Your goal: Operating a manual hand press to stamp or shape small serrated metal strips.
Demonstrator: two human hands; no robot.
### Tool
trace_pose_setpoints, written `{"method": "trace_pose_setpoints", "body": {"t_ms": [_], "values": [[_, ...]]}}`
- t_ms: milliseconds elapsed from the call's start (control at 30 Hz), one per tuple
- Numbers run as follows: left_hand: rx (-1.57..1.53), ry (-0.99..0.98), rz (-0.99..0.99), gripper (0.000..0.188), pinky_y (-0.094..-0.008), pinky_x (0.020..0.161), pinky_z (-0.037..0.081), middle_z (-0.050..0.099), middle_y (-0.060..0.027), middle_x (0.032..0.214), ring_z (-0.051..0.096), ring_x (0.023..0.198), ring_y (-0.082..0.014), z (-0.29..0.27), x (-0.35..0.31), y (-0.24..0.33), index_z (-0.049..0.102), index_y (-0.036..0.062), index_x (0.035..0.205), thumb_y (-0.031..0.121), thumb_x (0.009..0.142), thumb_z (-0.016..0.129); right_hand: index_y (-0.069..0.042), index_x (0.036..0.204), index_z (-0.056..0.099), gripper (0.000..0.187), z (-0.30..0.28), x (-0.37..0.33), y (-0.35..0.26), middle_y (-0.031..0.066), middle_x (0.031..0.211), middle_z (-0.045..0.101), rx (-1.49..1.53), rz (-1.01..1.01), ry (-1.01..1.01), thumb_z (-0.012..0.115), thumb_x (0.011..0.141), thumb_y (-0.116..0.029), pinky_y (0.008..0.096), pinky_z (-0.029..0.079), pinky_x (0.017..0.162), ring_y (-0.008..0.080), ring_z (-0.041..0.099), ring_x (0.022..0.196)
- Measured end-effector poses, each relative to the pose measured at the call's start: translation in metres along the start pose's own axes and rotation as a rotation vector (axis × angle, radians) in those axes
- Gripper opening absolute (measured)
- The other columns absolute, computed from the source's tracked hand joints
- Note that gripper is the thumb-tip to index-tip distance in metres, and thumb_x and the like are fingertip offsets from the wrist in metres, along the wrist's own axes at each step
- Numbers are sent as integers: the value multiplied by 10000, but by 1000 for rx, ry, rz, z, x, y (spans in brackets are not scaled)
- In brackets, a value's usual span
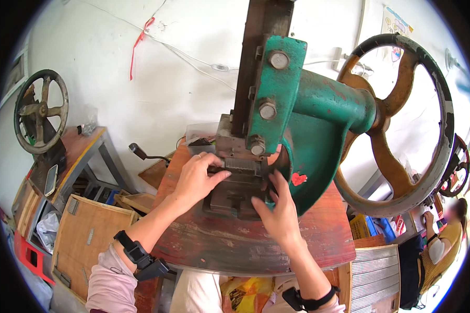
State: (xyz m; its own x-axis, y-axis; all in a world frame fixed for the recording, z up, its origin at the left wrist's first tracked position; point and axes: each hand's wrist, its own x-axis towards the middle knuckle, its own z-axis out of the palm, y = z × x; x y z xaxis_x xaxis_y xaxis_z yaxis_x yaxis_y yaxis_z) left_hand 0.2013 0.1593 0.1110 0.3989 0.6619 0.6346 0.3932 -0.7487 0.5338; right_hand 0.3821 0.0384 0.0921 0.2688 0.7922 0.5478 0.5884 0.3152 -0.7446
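A green hand press point(279, 88) with a dark vertical ram stands before me on a worn reddish wooden table point(193, 245). Under its ram is a dark metal die block point(232, 193), topped by a ribbed metal plate point(240, 166). At the block's left side, my left hand point(197, 177) has thumb and forefinger closed about a dark metal edge beside the plate. My right hand point(281, 208) is at the block's right side, thumb and fingers apart; some of its fingertips are hidden by the block and the press frame.
A large handwheel point(438, 104) juts out right of the press. Another handwheel press point(42, 112) stands on a bench at left, near a phone point(51, 180). Wooden boards point(91, 240) lean low at left; a corrugated panel point(375, 279) sits low right. A person point(441, 250) sits far right.
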Motion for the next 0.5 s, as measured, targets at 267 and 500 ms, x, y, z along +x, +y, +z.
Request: {"method": "trace_pose_setpoints", "body": {"t_ms": [267, 500], "values": [[338, -254, -209, 486, -417, 969, 358, 485, -207, 1274, 360, 1224, -368, 12, 3, 9, 547, -13, 1199, 336, 867, 607, 37, 1258, 437, 534, -53, -88, 45, 248, 1183, 503, -230, 78, -7, 662, 784, -61, 442, 404, 956, 402, 489, 1101], [286, -322, -288, 554, -563, 1006, 269, 386, -209, 1377, 250, 1295, -397, 13, 5, 2, 488, 40, 1302, 409, 892, 538, 24, 973, 616, 209, -57, -104, 64, 193, 1029, 616, -364, 42, 136, 636, 776, -40, 431, 425, 934, 377, 535, 1080]]}}
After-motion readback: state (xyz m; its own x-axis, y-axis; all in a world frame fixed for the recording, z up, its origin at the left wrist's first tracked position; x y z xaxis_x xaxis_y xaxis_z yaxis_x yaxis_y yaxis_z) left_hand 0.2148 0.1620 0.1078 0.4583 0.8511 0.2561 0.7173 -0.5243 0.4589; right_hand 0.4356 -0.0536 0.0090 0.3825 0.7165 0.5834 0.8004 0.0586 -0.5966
